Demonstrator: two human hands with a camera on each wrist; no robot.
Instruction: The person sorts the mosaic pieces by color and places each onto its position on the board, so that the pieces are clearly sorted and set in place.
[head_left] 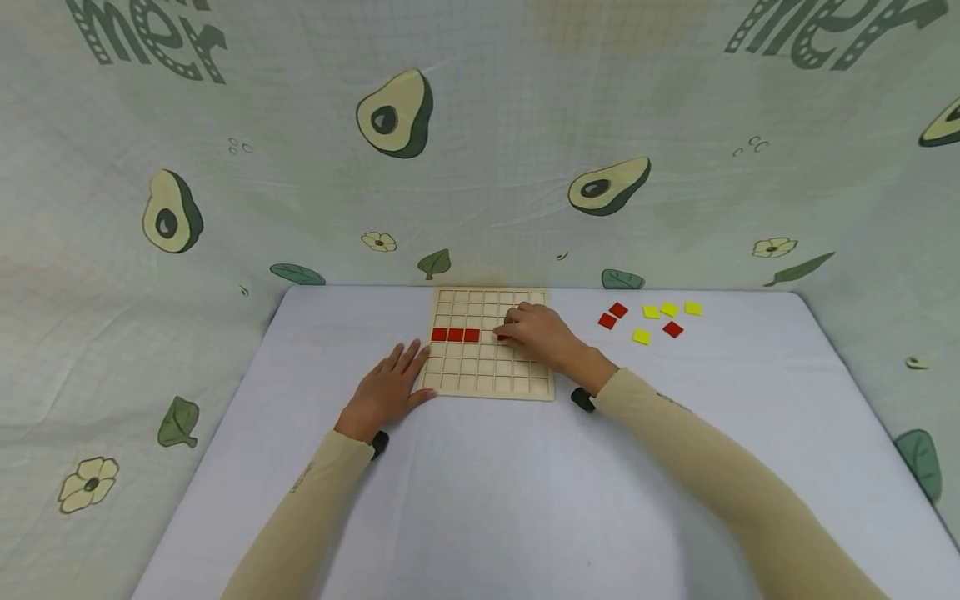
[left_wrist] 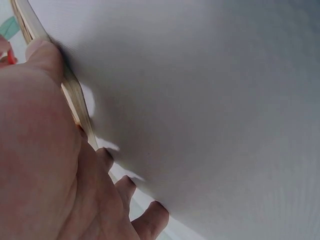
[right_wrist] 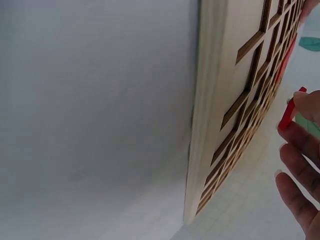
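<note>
A light wooden grid board (head_left: 480, 383) lies flat on the table, with three red square tiles (head_left: 456, 335) side by side in one row at its left. Above that same row my right hand (head_left: 543, 333) pinches another red tile (right_wrist: 290, 111) between thumb and index finger; in the right wrist view the tile is tilted and apart from the board. My left hand (head_left: 386, 390) rests at the board's left edge, fingers spread and straight. In the left wrist view the thumb of the left hand (left_wrist: 40, 140) touches the board's side.
To the right of the board, loose red tiles (head_left: 672, 330) and several yellow tiles (head_left: 641, 337) lie scattered on the white table (head_left: 487, 500). A cloth printed with avocados (head_left: 395, 114) hangs behind the table's far edge.
</note>
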